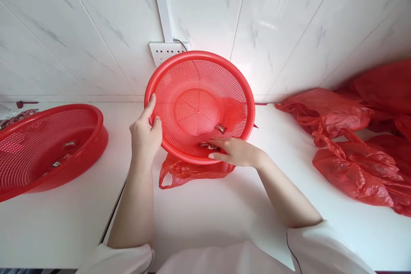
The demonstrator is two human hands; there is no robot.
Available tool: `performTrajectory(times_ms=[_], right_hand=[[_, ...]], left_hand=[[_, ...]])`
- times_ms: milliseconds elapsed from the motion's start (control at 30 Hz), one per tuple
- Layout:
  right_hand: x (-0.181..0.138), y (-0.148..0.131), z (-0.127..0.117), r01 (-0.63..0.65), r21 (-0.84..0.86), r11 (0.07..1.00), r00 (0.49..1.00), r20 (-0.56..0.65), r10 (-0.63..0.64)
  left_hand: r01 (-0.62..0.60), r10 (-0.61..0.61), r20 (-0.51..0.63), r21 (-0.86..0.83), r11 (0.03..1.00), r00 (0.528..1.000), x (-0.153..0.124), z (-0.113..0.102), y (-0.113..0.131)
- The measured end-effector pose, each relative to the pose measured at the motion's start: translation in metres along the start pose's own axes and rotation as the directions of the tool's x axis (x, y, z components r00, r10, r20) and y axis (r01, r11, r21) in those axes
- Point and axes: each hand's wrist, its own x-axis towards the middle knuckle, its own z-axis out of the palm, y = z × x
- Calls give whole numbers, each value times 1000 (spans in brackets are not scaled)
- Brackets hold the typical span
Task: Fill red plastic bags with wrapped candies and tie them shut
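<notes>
A round red perforated plastic basket (197,75) is tilted toward me, its inside facing the camera. My left hand (146,130) is closed around its left rim. Several small wrapped packets, like candies, lie in the lower part; one dark packet (220,128) sits apart on the mesh. My right hand (233,150) reaches over the lower right rim, its fingers stretched out over the other packets (204,145) and its thumb apart. Those packets are partly hidden by the fingers. Beneath the basket lies a red plastic bag (189,171) with a loop handle showing.
At left, a second red basket (99,130) holds several small packets. Red plastic bags (356,171) are heaped on the right of the white table (205,214). A power strip (160,51) is by the tiled wall behind, partly hidden by the basket.
</notes>
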Motion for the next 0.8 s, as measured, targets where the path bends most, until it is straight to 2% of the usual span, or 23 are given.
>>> performTrajectory(times_ms=[67, 133, 233, 300, 367, 433, 500, 567, 600, 667, 800], right_hand=[[-2, -1, -5, 75, 125, 989, 997, -4, -75], [0, 1, -7, 111, 230, 967, 993, -73, -96], [2, 7, -7, 142, 379, 915, 975, -211, -64], [2, 10, -8, 130, 443, 887, 974, -225, -30], [0, 11, -11, 74, 459, 885, 982, -188, 15], [-2, 12, -12, 14, 425, 905, 993, -112, 37], [-2, 13, -9, -13, 365, 931, 1000, 14, 9], [2, 15, -1, 24, 279, 960, 991, 123, -60], [5, 15, 5, 58, 227, 972, 986, 141, -92], [14, 16, 20, 123, 116, 986, 987, 90, -134], [31, 11, 54, 139, -7, 990, 975, -172, -138]], left_hand=[[-4, 5, -45, 33, 999, 999, 3, 0, -6], [-13, 19, -80, 69, 998, 997, 6, -1, -13], [3, 8, -103, 108, 994, 995, 10, -4, -22], [17, -2, -124, 121, 992, 992, 12, -6, -27], [20, 2, -163, 131, 991, 987, 14, -9, -31], [21, 9, -214, 140, 990, 977, 16, -11, -35], [30, 9, -263, 146, 989, 965, 17, -13, -39], [44, -4, -304, 125, 991, 953, 18, -15, -41], [45, -9, -319, 105, 993, 948, 19, -16, -42], [36, -12, -338, 64, 997, 941, 19, -17, -44], [31, -12, -339, 50, 998, 941, 19, -18, -45]])
